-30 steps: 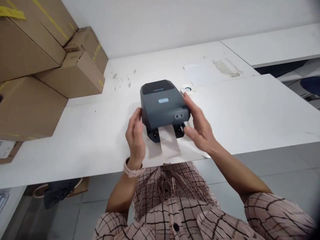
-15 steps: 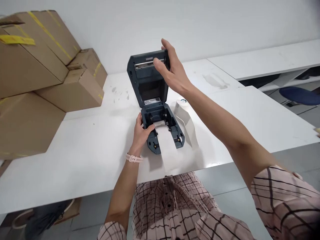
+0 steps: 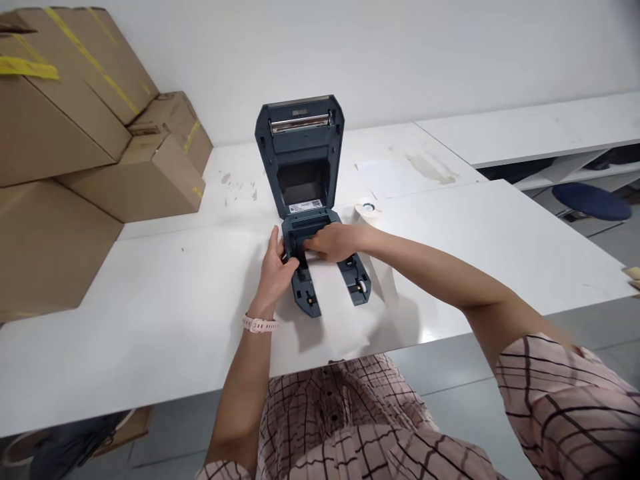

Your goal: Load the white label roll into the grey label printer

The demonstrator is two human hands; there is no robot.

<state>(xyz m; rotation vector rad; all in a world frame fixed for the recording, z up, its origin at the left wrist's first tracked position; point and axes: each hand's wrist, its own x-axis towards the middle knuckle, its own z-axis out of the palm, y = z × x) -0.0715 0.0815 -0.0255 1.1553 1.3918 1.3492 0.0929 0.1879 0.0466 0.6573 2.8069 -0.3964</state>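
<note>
A dark grey label printer [image 3: 299, 157] stands on the white table with its lid raised. My left hand [image 3: 275, 275] grips the left side of its base, thumb over the rim. Inside the compartment, my right hand [image 3: 336, 241] is closed over the label roll, its fingertips partly hidden; the hand covers most of the roll. From there a white label strip [image 3: 331, 293] runs forward out of the printer and over the table. Another roll of labels [image 3: 369, 210] stands to the right of the printer, a loose strip trailing from it.
Cardboard boxes [image 3: 95, 200] with yellow tape are stacked at the left. A sheet of paper [image 3: 380, 179] lies behind the printer on the right. The table's front edge runs just before my body. A blue stool [image 3: 593, 200] stands at the far right.
My right hand has let go of the raised lid and moved down into the printer's compartment, over the label roll. The lid stays up by itself. My left hand remains at the base.
</note>
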